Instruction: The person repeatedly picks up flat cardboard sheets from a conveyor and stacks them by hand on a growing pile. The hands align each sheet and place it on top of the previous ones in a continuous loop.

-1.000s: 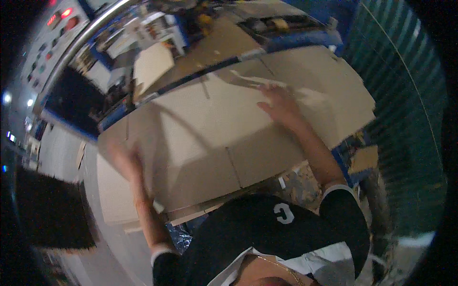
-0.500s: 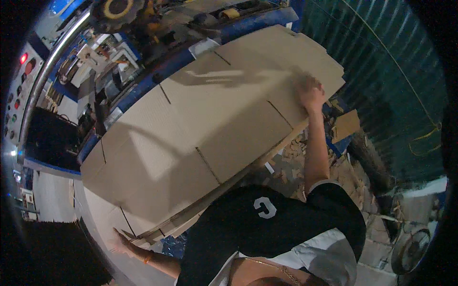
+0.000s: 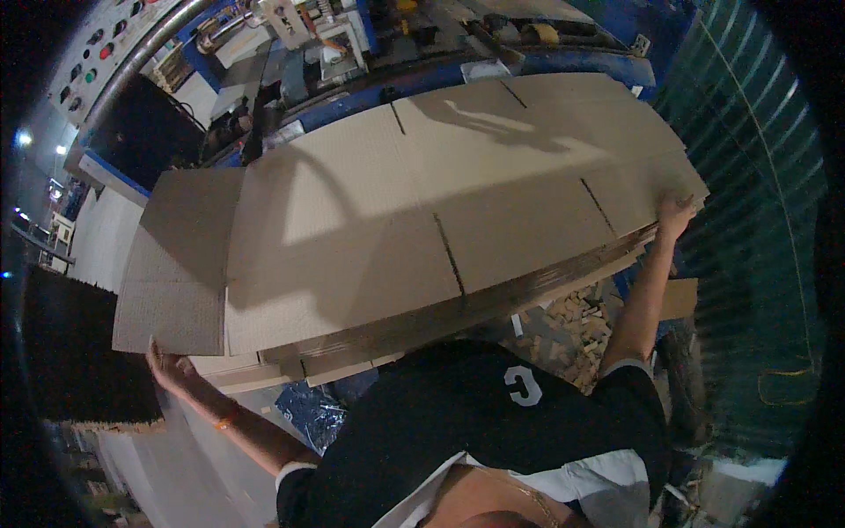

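Note:
A long, slotted cardboard sheet [image 3: 352, 255] lies across the top of a stack of similar sheets [image 3: 563, 273]. Its left end panel [image 3: 180, 264] is bent at a crease and tilts apart from the rest. At that panel's near edge is my left hand [image 3: 173, 370], its fingers pinching the cardboard, partly hidden beneath it. My right hand [image 3: 676, 217] is closed on the sheet's near right corner, with the fingertips curled over the edge. Dark slots cut into both long sides show on the top face.
Beyond the stack stands a blue machine [image 3: 563, 63], with a button panel [image 3: 104, 53] at the far left. A green corrugated wall [image 3: 748, 238] borders the right side. Cardboard scraps [image 3: 572, 330] litter the floor near my right arm. Black plastic [image 3: 312, 414] lies below the stack.
My right hand has moved from the sheet's top to its right corner. The left end panel has bent up, with my left hand now at its edge. The whole view has shifted.

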`<state>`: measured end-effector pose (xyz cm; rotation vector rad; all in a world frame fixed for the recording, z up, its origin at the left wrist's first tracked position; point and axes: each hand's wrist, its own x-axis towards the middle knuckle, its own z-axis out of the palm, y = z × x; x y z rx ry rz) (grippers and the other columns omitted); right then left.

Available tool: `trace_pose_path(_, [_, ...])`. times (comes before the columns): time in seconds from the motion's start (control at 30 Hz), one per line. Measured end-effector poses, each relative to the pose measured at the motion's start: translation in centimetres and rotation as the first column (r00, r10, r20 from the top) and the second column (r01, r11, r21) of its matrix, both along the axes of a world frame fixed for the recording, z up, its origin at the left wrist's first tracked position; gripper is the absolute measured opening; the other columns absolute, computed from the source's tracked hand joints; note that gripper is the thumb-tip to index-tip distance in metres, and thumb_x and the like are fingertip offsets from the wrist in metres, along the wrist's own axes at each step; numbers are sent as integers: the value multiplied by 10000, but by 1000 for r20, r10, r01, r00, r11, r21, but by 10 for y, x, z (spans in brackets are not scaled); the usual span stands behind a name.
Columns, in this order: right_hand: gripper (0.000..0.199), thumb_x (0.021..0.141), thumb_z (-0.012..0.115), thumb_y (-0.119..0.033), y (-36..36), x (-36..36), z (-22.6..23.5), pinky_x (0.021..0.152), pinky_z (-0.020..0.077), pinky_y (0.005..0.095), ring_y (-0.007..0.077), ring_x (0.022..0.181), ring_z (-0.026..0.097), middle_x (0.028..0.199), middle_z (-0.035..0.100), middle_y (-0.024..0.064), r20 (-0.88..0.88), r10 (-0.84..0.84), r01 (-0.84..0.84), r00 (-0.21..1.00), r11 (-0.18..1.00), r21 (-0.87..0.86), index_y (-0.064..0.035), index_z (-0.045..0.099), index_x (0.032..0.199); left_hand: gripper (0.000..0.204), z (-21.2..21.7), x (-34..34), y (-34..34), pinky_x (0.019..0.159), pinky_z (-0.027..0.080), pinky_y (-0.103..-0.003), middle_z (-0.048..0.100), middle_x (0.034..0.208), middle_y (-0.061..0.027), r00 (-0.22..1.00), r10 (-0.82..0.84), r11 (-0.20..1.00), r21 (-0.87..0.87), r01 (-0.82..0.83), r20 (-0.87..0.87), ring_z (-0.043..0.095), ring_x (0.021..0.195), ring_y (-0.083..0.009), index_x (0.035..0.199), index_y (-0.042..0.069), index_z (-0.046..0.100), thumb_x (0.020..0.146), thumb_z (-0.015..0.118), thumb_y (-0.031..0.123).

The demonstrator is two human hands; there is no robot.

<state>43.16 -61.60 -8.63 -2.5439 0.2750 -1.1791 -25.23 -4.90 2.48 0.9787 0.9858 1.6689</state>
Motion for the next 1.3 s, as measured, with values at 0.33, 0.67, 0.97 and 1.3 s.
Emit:
trace_pose_path(0.33, [423,776,541,-29,36,-51,139,776,446,321,228,880,568,1068,573,111,660,548,-734,514,-116,669,33,456,1185,373,-11,12,0,819,404,-325,534,1029,-97,873,-160,936,212,283,-460,506,933,-191,1077,-30,511,793,582,201])
trace_pose_path(0.67, [364,761,565,-110,136,-265,59,1003,353,447,261,1166,482,1204,559,-5,-456,882,-968,-124,-209,-141,-189,592,1116,531,-31,132,-134,1057,256,-413,380,1371,-151,113,5,523,99,847,-994,353,1274,-309,1294,73,446,768,519,59])
trace_pose_path(0.97, [346,789,589,-162,170,-222,66,1008,323,454,264,1203,442,1286,492,46,-573,798,-920,-185,-346,-183,-175,582,1135,531,-24,161,-116,1067,230,-448,349,1395,-106,-187,239,438,-67,897,-953,308,1292,-319,1331,141,402,815,506,215])
trace_pose_path(1.3, [406,861,541,-353,186,-85,50,966,366,391,307,1147,481,1214,534,131,-250,867,-830,432,490,265,-87,556,1168,808,-9,159,-71,1087,140,-461,215,1443,-168,-296,177,550,-155,821,-939,180,1338,-346,1387,89,275,731,643,384])
